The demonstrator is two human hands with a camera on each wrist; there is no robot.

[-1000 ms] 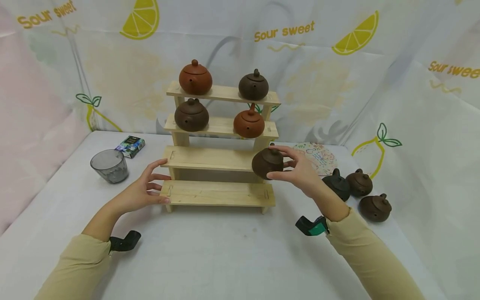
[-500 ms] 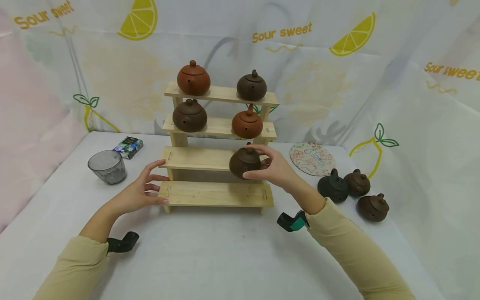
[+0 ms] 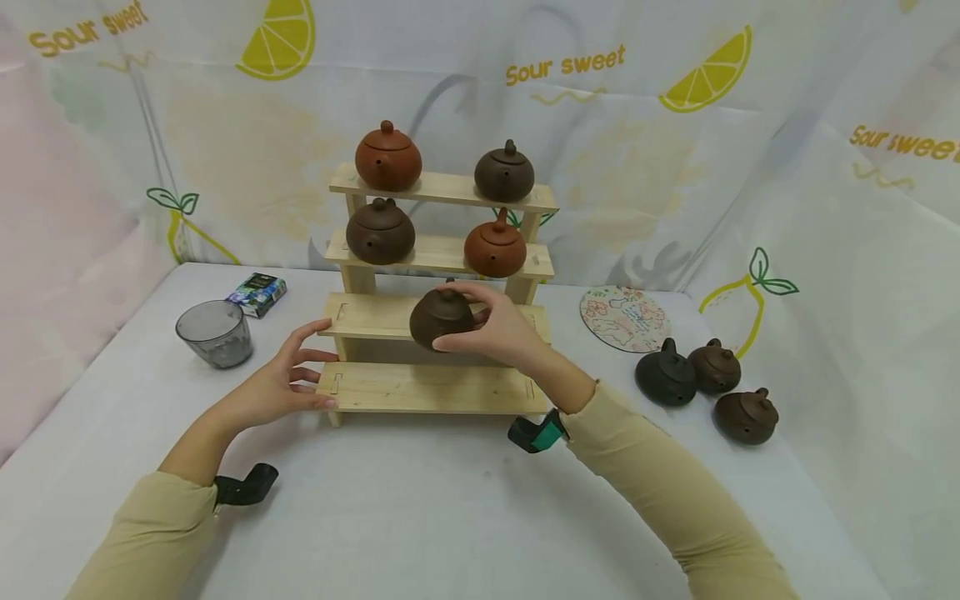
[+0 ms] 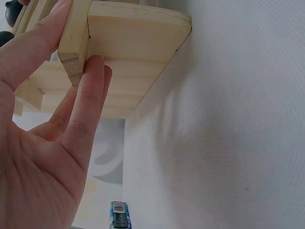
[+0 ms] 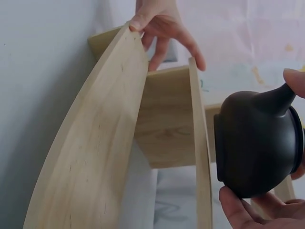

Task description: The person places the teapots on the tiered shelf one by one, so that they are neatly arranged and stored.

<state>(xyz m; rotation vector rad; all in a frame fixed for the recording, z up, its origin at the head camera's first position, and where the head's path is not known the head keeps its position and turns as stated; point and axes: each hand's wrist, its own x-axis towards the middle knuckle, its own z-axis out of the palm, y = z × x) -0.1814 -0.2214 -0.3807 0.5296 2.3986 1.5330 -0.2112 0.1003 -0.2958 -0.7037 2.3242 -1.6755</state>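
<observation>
My right hand [image 3: 501, 327] grips a small dark brown teapot [image 3: 435, 318], held just in front of the third board down of a wooden tiered shelf [image 3: 390, 387]. In the right wrist view, fingertips pinch the teapot [image 5: 257, 138] by its base edge and near its spout; it looks just clear of the board. My left hand [image 3: 273, 385] holds the shelf's left end, thumb at the bottom board and index finger at the board above. On the two upper tiers stand a red-brown teapot [image 3: 388, 158], a grey-brown one [image 3: 504, 173], a dark brown one [image 3: 380, 233] and an orange-brown one [image 3: 495, 247].
Three dark teapots [image 3: 666, 375] sit together on the white tablecloth at the right. A round patterned mat [image 3: 625, 319] lies behind them. At the left are a grey glass cup [image 3: 216, 333] and a small box [image 3: 257, 294]. A printed curtain hangs behind.
My right hand has carried the dark teapot leftward from the shelf's right end to about the middle of the third board. My left hand stays at the shelf's left end.
</observation>
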